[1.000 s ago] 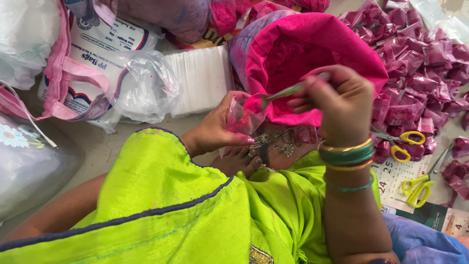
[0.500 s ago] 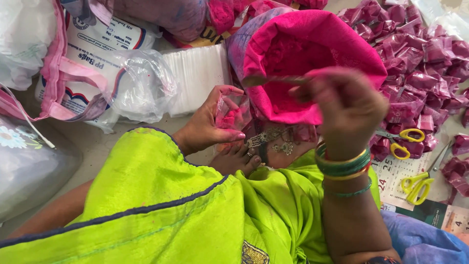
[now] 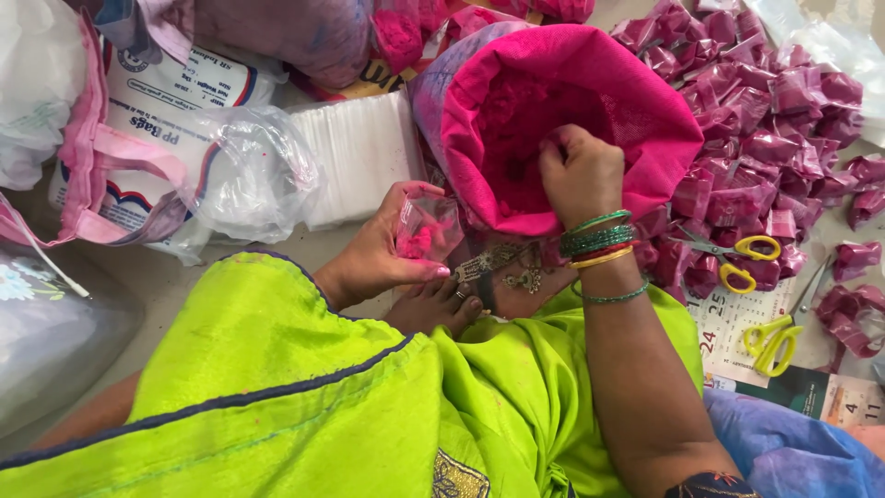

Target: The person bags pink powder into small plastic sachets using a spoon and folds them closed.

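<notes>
My left hand [image 3: 380, 251] holds a small clear plastic pouch [image 3: 426, 231] with some pink powder in it, just in front of a big sack [image 3: 572, 120] full of pink powder with its rim rolled down. My right hand [image 3: 579, 175], with green and gold bangles at the wrist, reaches down into the sack, fingers closed. The spoon it held a moment ago is hidden inside the sack. My bare foot [image 3: 441, 306] lies just below the pouch.
Several filled pink pouches [image 3: 774, 120] are heaped at the right. Two yellow-handled scissors [image 3: 737, 254] [image 3: 779, 337] lie on a calendar sheet [image 3: 747, 341]. A stack of empty white pouches [image 3: 355, 157] and plastic bags [image 3: 166, 157] sit at the left. Green cloth [image 3: 277, 397] covers my lap.
My right hand, which held a spoon level above the pouch, has swung right and dipped into the pink sack. My left hand keeps the pouch in place.
</notes>
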